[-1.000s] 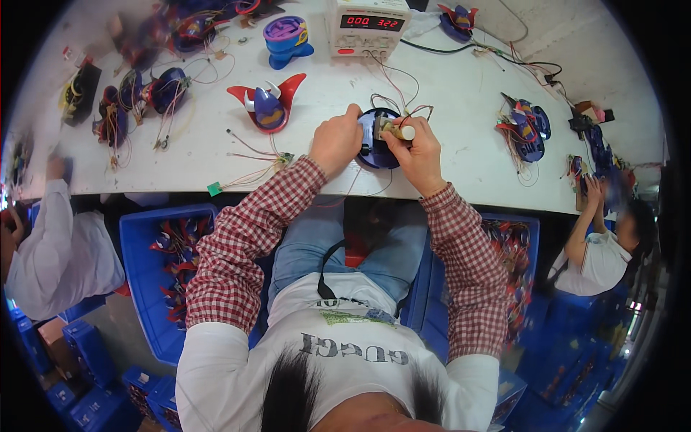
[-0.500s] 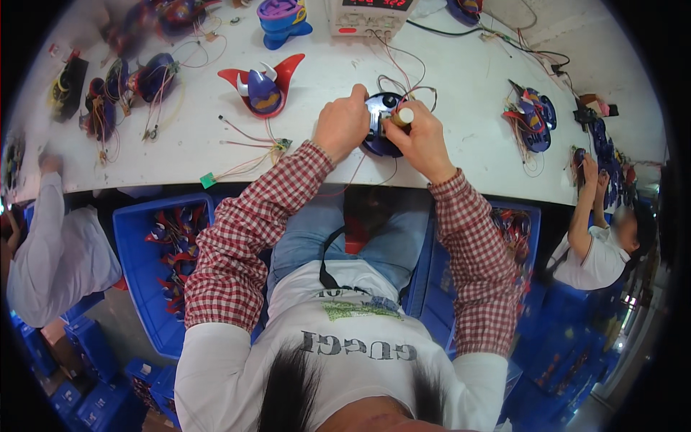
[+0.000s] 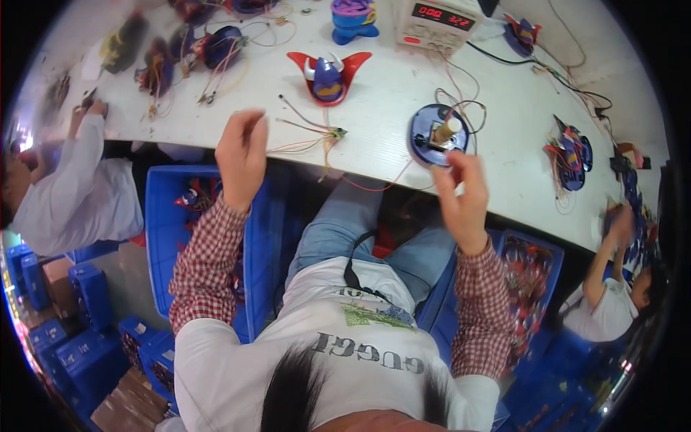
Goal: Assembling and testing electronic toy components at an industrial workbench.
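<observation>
A dark blue round plastic base (image 3: 423, 127) lies on the table, with a cream-topped cylindrical part (image 3: 450, 128) standing on it and thin wires around it. Just at its near edge is my right hand (image 3: 464, 198), fingers bent but apart, holding nothing I can see. Off to the left, my left hand (image 3: 242, 160) is raised over the table's front edge, empty and slightly blurred, its fingers stretched out. Between the hands a small circuit board with loose wires (image 3: 336, 132) rests on the table. Behind it sits a purple toy figure with white horns and a red collar (image 3: 327, 79).
A bench power supply (image 3: 437, 25) and a blue tub (image 3: 354, 21) stand at the back. Wired toy parts (image 3: 572, 155) lie at right, more at far left. Blue bins (image 3: 160, 237) flank my legs. Co-workers sit at both sides, one in a white sleeve (image 3: 86, 165).
Both hands have let go of the round base and drawn back, the left well to the left. The whole view has swung, so the table contents sit further right.
</observation>
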### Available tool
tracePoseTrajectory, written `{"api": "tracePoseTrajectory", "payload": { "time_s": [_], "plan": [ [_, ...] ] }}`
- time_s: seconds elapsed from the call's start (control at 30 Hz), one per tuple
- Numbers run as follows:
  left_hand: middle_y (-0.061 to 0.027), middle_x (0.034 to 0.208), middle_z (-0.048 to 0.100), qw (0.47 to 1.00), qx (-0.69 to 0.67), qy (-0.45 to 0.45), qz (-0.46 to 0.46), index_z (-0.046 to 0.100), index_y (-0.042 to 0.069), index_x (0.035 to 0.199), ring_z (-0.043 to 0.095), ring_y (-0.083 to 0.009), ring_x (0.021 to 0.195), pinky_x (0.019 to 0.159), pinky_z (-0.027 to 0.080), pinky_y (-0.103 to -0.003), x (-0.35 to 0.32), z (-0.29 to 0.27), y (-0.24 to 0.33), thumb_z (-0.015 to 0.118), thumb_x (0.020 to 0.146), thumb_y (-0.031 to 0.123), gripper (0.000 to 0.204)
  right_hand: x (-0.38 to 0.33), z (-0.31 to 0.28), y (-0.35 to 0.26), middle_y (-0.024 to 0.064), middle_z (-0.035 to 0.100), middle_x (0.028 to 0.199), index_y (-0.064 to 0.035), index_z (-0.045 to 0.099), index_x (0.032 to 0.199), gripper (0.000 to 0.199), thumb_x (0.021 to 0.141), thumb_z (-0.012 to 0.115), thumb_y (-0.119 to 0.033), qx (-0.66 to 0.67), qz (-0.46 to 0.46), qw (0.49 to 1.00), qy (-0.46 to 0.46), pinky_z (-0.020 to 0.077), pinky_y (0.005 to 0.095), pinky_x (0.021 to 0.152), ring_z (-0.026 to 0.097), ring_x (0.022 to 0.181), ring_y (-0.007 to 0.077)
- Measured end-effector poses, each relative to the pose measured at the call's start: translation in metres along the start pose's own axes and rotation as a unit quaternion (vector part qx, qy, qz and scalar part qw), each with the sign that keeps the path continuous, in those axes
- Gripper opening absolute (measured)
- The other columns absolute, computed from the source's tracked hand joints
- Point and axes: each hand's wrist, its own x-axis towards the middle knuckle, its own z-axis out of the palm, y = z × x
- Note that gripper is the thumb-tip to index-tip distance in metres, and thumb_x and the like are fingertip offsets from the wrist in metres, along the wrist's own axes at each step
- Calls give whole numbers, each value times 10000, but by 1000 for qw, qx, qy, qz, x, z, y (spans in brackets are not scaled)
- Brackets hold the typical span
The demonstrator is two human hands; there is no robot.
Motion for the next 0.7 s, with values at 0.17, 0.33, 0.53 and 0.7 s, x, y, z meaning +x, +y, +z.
{"api": "tracePoseTrajectory", "payload": {
  "time_s": [0.17, 0.33, 0.53, 0.7],
  "plan": [
    [-69, 921, 517, 995, -9, 17, -96, 530, 2, 1172, 478, -114, 733, 658, 429, -200, -61, -15, -49, 558, 875, 8, 299, 17, 69, -15, 84, 579, 832, 24, 586, 1057, 254, 855, 645, -118, 56, 43, 984, -162, 418, 258, 581, 509, 654, 162],
    [-74, 986, 486, 989, -40, -22, -138, 488, 19, 1255, 469, -110, 722, 624, 422, -196, -65, -5, -49, 587, 844, -12, 424, 62, 116, -17, 92, 594, 819, 18, 587, 1053, 254, 864, 642, -142, -24, 153, 954, -258, 432, 290, 577, 532, 639, 179],
    [-59, 1000, 476, 993, 46, -69, -80, 507, 26, 1260, 435, -89, 694, 609, 390, -178, -57, -6, -59, 596, 835, -35, 438, 55, 128, -13, 97, 610, 833, -6, 601, 996, 228, 852, 660, -172, -47, 19, 969, -243, 439, 303, 572, 553, 631, 189],
    [-78, 941, 502, 996, 64, -57, 18, 583, 4, 1126, 477, -141, 634, 579, 415, -217, -48, -5, -74, 609, 814, -35, 315, 60, 129, -6, 91, 614, 843, -20, 602, 960, 202, 844, 665, -174, -64, -26, 957, -281, 448, 300, 580, 565, 640, 199]
  ]
}}
